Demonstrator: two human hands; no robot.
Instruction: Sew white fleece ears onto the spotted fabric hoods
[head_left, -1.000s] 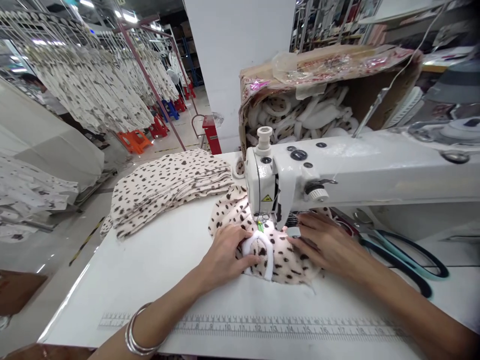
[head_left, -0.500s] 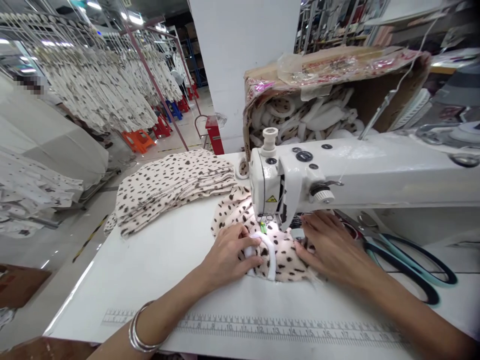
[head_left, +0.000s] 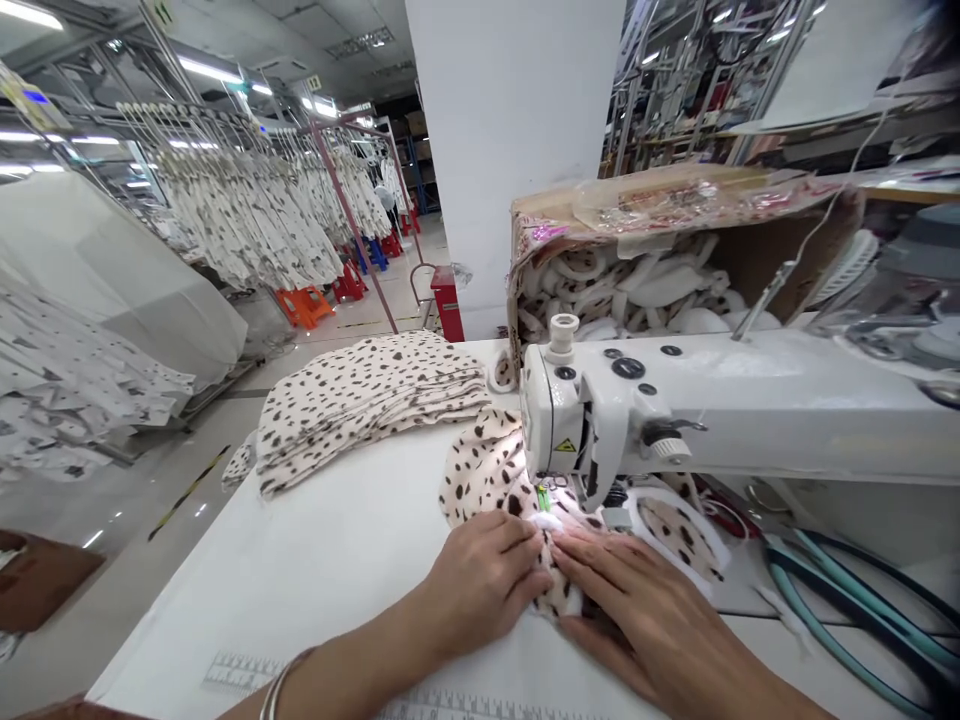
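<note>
Bench (head_left: 315,580): left edge runs diagonally toward the lower left, front edge just under both forearms, printed ruler scale (head_left: 244,672) along it and partly covered. Widest stretch of white top left of the hands, between the stack of spotted panels (head_left: 367,405) and the front edge. Tighter on the right: teal-handled shears (head_left: 847,620) near the right bench corner, just past the round spotted piece with white edging (head_left: 679,535). Cardboard box of white trim (head_left: 784,255) behind the sewing machine.

Main piece: cream fabric with dark spots (head_left: 487,480), bunched and folded, at the needle under the presser foot (head_left: 546,490) of the white industrial sewing machine (head_left: 720,400), trailing toward the front edge. White binding (head_left: 546,522) barely showing at the fold, mostly hidden by fingers. Link between main piece and round piece: cannot tell.

Left hand (head_left: 480,582): palm down on the fabric, fingers together, no clear pinch. Right hand (head_left: 637,610): flat on the fabric, fingers slightly spread. Fingertips of both almost touching, just in front of the presser foot.
</note>
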